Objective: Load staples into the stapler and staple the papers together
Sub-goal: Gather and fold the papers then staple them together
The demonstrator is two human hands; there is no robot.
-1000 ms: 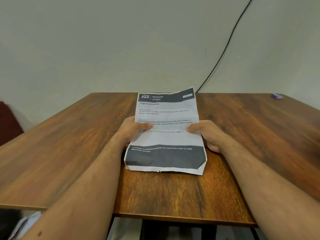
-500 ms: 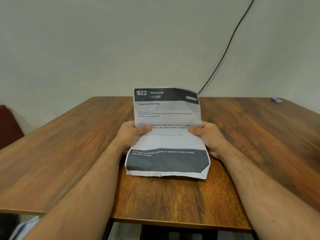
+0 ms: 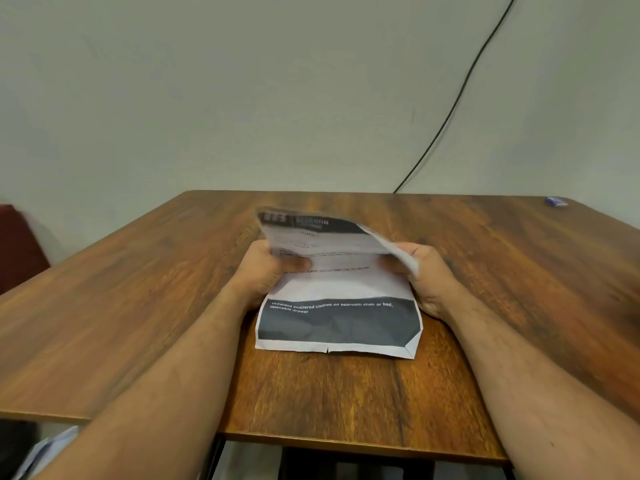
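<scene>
Papers (image 3: 337, 320) top half blurred, curling toward viewer; long axis runs away. Left hand (image 3: 265, 271) and right hand (image 3: 424, 275) grasp side edges.

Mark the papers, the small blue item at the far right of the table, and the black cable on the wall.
papers (image 3: 337, 322): head view, on the dark printed band near the bottom edge.
small blue item (image 3: 556, 201): head view, on its top face.
black cable (image 3: 460, 90): head view, midway along its run down the wall.
</scene>
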